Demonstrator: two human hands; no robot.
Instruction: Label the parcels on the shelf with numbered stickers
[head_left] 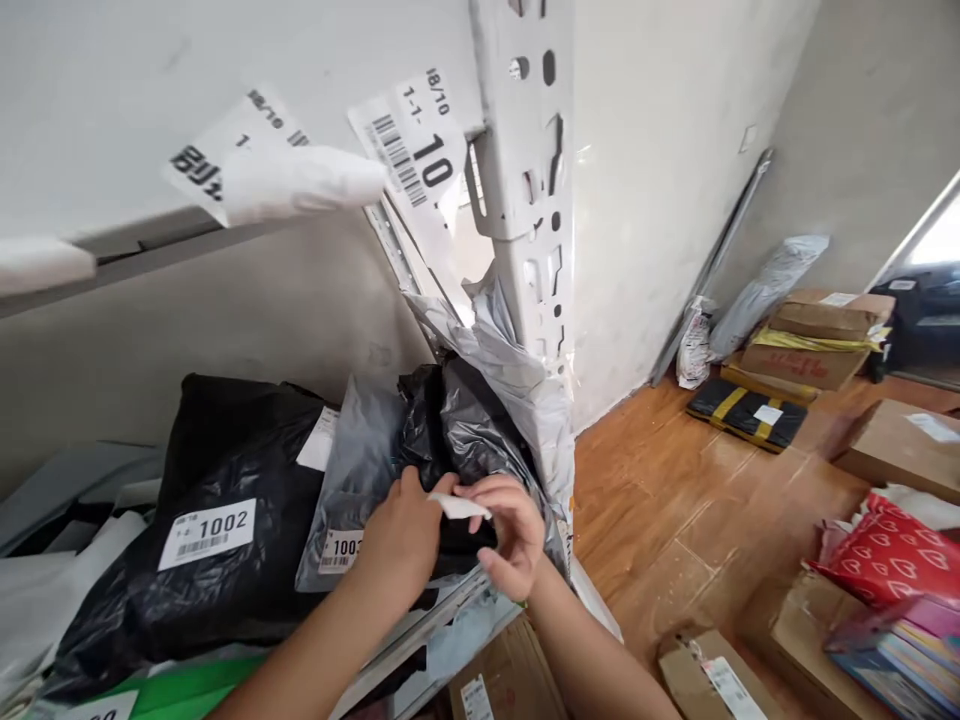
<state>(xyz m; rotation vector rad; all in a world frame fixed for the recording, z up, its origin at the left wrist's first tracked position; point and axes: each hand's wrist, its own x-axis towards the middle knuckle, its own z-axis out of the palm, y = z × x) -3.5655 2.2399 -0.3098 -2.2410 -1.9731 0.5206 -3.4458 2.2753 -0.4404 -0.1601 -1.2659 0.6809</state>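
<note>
My left hand (405,530) is at the shelf's right end, its fingers closed by the left end of a small white label (463,508). Beside it my right hand (511,525) has curled fingers at the label's other end, with the thumb held apart below. The label is slightly curved, and its print does not show. Directly behind my hands is a crumpled black plastic package (480,420). A grey plastic package (364,440) marked with 1003 lies left of my left hand. Further left sits a large black package (247,450) with a 1002 label.
A perforated white metal post (525,200) rises at the shelf corner, with torn grey plastic (517,370) around it. Paper labels (412,140) hang from the upper shelf. On the wooden floor (637,500) are cardboard boxes (810,350), a red heart-patterned package (900,550) and a black taped parcel (742,412).
</note>
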